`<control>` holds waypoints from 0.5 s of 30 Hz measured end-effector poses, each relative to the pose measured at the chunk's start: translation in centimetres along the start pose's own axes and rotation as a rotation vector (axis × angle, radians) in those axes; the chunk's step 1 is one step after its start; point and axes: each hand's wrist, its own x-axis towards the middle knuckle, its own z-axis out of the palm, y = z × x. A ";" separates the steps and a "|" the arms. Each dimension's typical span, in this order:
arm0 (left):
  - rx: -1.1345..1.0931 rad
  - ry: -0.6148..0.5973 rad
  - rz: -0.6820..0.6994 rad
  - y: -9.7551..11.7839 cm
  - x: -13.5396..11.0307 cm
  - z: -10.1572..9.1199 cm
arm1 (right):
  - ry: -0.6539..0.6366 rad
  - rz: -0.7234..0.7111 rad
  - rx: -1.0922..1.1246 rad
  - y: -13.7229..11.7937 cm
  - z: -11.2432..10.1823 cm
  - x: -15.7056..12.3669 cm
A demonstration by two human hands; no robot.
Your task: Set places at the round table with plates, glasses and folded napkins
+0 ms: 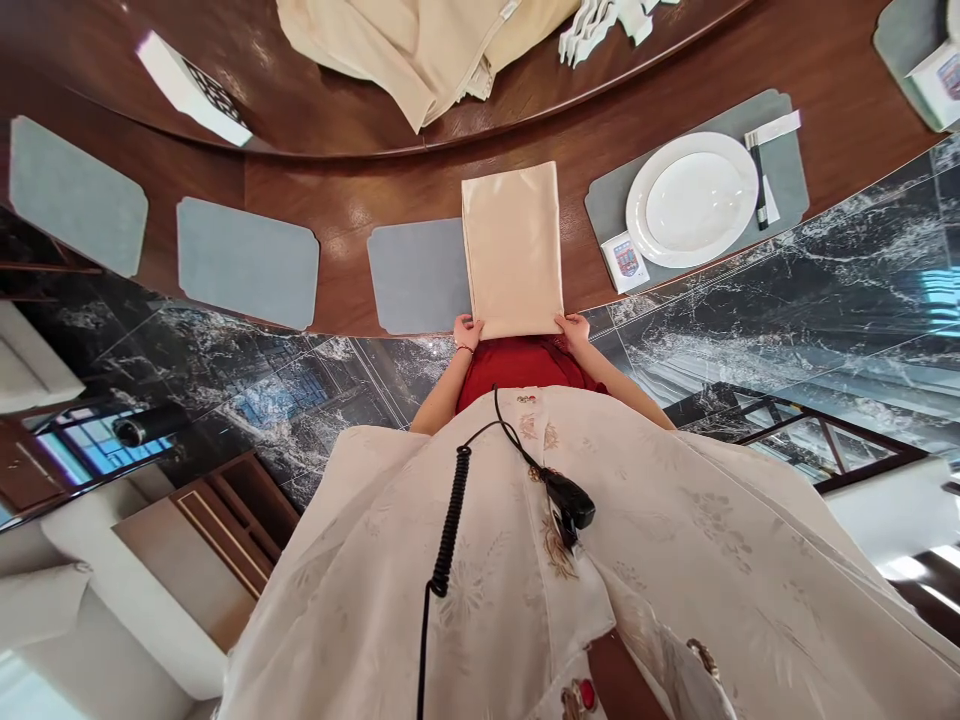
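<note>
A beige cloth napkin (513, 250), folded into a rectangle, lies flat at the table's near edge and overlaps the right part of a grey placemat (417, 276). My left hand (468, 332) pinches its near left corner, fingers closed on the fabric. At the near right corner, my right hand (573, 330) grips the cloth the same way. The near edge between both hands looks straight and slightly turned over. Part of each hand's fingers is hidden by the cloth.
To the right, a placemat (789, 180) bears stacked white plates (691, 200), black chopsticks (760, 180) and a printed packet (625, 262). More placemats (247, 262) lie left. On the raised centre are a heap of beige cloths (405, 50), white holders (607, 28) and a white box (193, 90).
</note>
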 end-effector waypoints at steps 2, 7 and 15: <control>-0.015 -0.129 -0.012 0.4 0.2 -1.0 | -0.161 0.128 0.067 -0.5 -0.8 0.1; 0.104 -0.441 0.165 2.2 1.2 -4.7 | -0.516 -0.088 -0.094 -2.1 -4.3 0.4; 0.006 -0.203 0.782 8.1 2.0 -6.3 | -0.310 -0.886 -0.169 -7.4 -6.2 -0.1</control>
